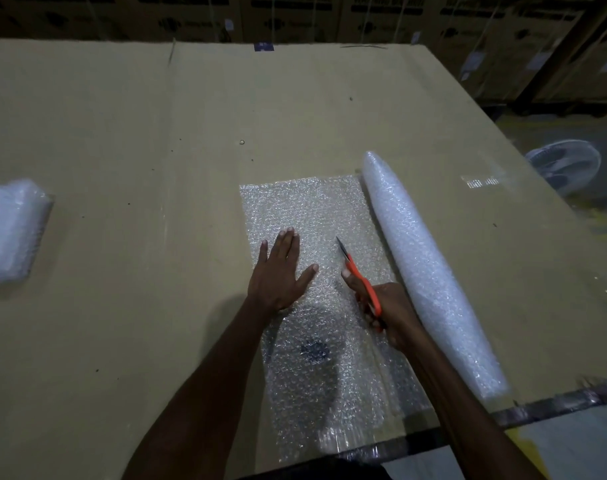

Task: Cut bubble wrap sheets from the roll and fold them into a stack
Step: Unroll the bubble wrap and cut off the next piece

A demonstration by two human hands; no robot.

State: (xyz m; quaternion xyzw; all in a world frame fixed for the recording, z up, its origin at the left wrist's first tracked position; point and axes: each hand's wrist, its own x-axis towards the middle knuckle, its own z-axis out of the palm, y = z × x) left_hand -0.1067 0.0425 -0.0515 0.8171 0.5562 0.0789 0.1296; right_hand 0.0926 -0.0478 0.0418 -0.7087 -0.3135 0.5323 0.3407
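**A:** Why is the left hand (pixel 280 270) spread flat like that?

**B:** It presses the unrolled sheet (pixel 307 216) down onto the bench (pixel 122 133), fingers straight and splayed, holding nothing. Bubble wrap is light and springy, so I'd judge the palm is there to keep it taut and stop it sliding while the blades work.

**A:** And the right hand (pixel 381 306)?

**B:** Its fingers are curled through the orange handles of the scissors (pixel 360 285), gripping them. The blades point away from the person, towards the far edge of the bench, with the tip lying over the sheet. Whether the blades are parted I can't tell.

**A:** Where's the roll (pixel 430 271)?

**B:** Towards the right edge of the bench, lying lengthwise from the near edge outward, touching the right side of the sheet, which runs out of it to the left. The scissors sit just beside the roll, between it and the flat hand. That suggests a cut running parallel to the roll, freeing the sheet close to where it leaves it.

**A:** Has the cut started?

**B:** Near the front edge the wrap looks creased along that line, but I can't say it's severed.

**A:** And the pile (pixel 12 230) at the left edge?

**B:** Pale folded wrap, well apart from the cutting. Probably the stack, kept clear so the folded pieces stay undisturbed.
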